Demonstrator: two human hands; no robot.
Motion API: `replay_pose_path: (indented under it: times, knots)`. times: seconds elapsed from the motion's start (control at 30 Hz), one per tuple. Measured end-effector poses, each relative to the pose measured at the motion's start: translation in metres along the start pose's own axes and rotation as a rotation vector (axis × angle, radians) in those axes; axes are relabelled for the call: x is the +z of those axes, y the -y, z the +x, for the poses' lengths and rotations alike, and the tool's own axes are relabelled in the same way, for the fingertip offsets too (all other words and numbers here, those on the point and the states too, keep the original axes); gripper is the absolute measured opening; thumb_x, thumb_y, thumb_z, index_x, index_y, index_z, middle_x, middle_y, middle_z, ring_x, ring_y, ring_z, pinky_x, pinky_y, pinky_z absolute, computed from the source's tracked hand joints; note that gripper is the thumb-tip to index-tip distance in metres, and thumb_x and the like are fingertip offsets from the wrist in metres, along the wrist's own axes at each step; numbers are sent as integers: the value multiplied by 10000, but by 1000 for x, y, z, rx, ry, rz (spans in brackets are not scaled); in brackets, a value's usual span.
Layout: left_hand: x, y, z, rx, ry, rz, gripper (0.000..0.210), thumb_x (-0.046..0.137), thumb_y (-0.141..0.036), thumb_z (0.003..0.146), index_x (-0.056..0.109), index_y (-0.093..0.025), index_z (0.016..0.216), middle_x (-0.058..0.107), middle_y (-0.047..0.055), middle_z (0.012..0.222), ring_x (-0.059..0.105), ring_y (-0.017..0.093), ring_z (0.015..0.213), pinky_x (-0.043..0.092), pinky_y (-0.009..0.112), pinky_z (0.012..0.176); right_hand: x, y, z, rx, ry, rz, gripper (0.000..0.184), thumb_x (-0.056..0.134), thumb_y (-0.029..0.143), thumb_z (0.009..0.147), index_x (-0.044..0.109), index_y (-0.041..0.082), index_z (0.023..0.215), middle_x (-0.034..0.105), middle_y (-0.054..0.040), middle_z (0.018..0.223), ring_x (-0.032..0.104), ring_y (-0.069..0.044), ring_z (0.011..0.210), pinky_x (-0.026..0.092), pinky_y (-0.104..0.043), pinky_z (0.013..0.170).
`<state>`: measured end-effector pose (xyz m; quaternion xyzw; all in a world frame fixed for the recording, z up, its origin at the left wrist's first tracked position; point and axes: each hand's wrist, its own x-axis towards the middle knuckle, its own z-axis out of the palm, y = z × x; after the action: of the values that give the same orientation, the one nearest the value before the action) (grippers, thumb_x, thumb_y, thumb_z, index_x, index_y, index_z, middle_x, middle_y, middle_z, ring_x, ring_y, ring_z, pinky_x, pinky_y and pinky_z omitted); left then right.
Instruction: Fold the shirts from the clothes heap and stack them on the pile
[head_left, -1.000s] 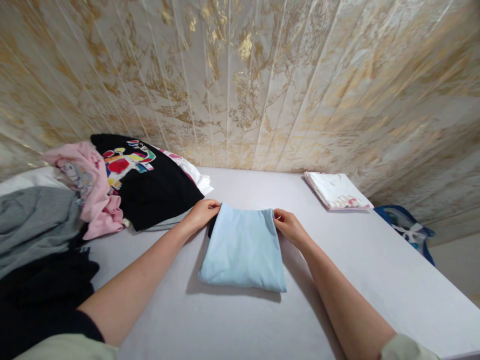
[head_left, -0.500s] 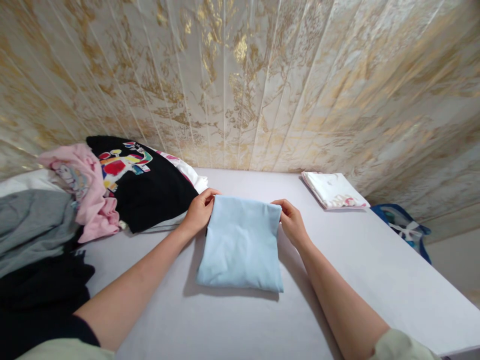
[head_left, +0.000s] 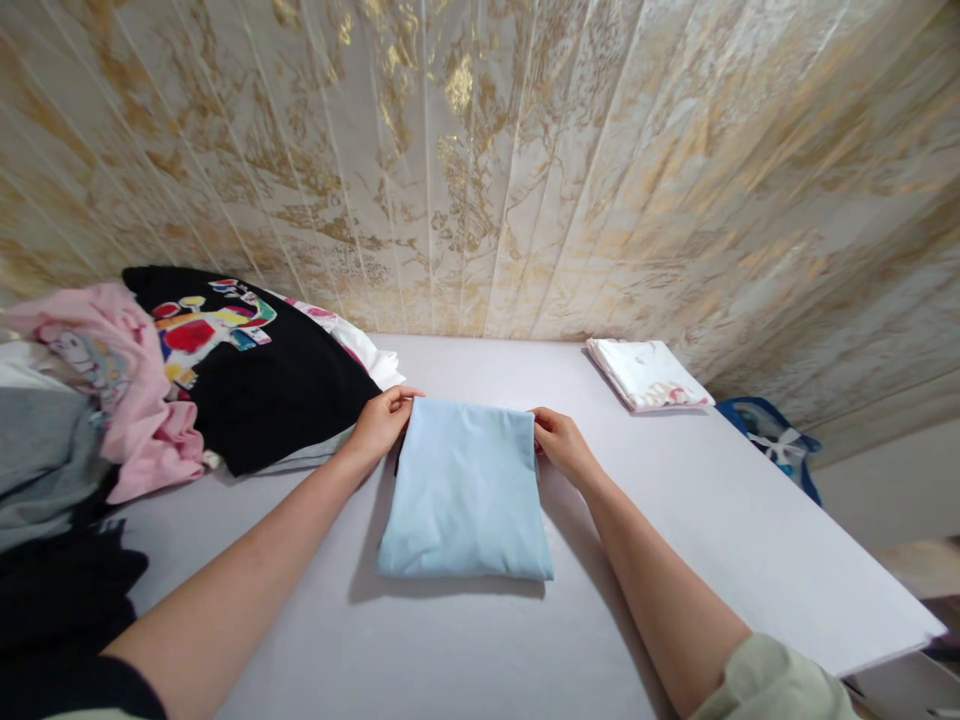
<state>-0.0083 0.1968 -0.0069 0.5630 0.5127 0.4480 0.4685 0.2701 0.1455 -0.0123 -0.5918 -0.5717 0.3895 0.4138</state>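
A light blue garment [head_left: 466, 490], folded into a rough square, lies in front of me with its far edge between my hands. My left hand [head_left: 381, 425] pinches the far left corner, fingers closed on the cloth. At the far right corner, my right hand [head_left: 564, 442] grips the fabric with thumb and fingers together. The garment's near edge rests on the white table [head_left: 420, 650] and shows slight wrinkles. Its underside is hidden, so I cannot tell what kind of garment it is.
To the left lie a black shirt [head_left: 277, 390] with a colourful print, a pink garment [head_left: 142, 400], a grey garment [head_left: 37, 450] and black clothing [head_left: 67, 590]. A folded white garment [head_left: 649, 375] sits at the back right. Beyond the table's right edge is a blue-trimmed bag [head_left: 776, 445].
The view has turned slightly right, so everything sits further left. Both hands keep their hold on the blue garment's far corners, and its surface looks a little smoother.
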Motion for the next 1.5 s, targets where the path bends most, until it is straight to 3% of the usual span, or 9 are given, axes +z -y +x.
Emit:
replay_pose_path:
  times: [0.13,0.43,0.6,0.77,1.03,1.2,1.33,1.5]
  knots:
    - [-2,0,-1,-23,79,65,390,663,-484,668,689,-140,849,701,44,751,613,195,711,438,262,641,-2,1,-3,35,-3,16,215,521,390,752,592,187,756,514,46,564,493,-106,509,390,-213,489]
    - [2,-4,-2,-67,15,29,382,624,-535,662,624,-157,719,605,-7,591,541,149,572,384,236,541,4,12,-3,90,-98,75,498,481,657,765,548,172,675,526,3,602,475,-112,534,347,-218,470]
    - [5,-8,-1,-212,24,-73,459,602,-614,672,590,-155,672,599,15,578,558,160,559,416,259,552,12,9,1,80,-138,-22,381,607,563,688,519,193,669,420,59,533,395,-96,480,272,-221,439]
    - [7,-8,-3,-87,-2,94,363,693,-499,597,561,-161,589,495,-55,505,440,102,500,310,220,503,13,6,0,59,-161,68,344,616,530,685,506,204,704,420,70,532,380,-94,472,274,-219,445]
    - [9,-4,-5,-109,-52,-34,450,714,-492,579,615,-149,853,651,8,686,568,148,599,405,242,568,11,-4,3,9,-187,-119,261,504,459,796,531,204,744,460,56,534,416,-112,472,312,-229,467]
    - [7,-11,-9,-39,42,22,504,613,-484,710,638,-166,1101,705,57,889,633,199,789,466,281,687,10,-3,-1,-16,-132,-210,413,454,479,853,568,180,1113,482,62,549,468,-132,491,345,-240,487]
    - [8,-14,-8,20,99,144,348,578,-415,729,714,-163,927,715,61,911,617,204,819,446,271,694,6,1,-3,-111,-140,-404,465,485,397,868,510,205,1291,581,16,721,545,-143,612,428,-275,629]
    - [10,-14,-11,-62,54,147,253,521,-248,676,701,-164,833,635,-11,655,490,122,542,345,225,521,0,6,1,-161,-186,-552,333,481,350,886,618,228,1163,585,-84,1090,611,-160,833,462,-298,776]
